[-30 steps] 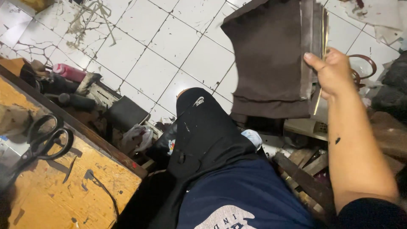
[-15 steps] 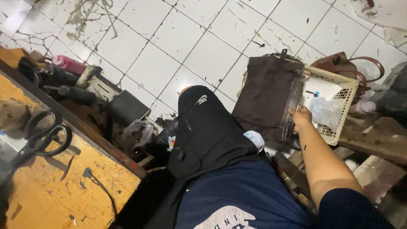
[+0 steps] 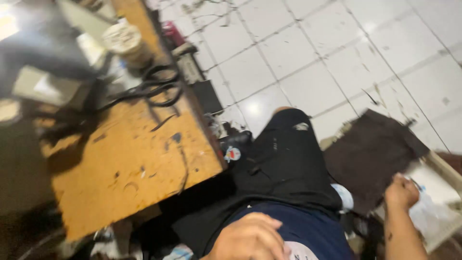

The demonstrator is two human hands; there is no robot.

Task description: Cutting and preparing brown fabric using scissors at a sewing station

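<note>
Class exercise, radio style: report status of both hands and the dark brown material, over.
Right hand closed on edge of dark brown material, resting at white basket. Left hand low at lap, empty as far as seen. Black scissors on wooden worktable, untouched.

Open tiled floor [image 3: 308,53] lies ahead; the wooden bench [image 3: 130,163] (scissors [image 3: 154,89] on top) blocks the left side.

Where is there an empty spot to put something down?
The orange table is bare in its near half, below the black scissors. The white tile floor is open past the knee. It is crowded at the table's far end, and by the right hand, with the brown cloth and white basket.
</note>
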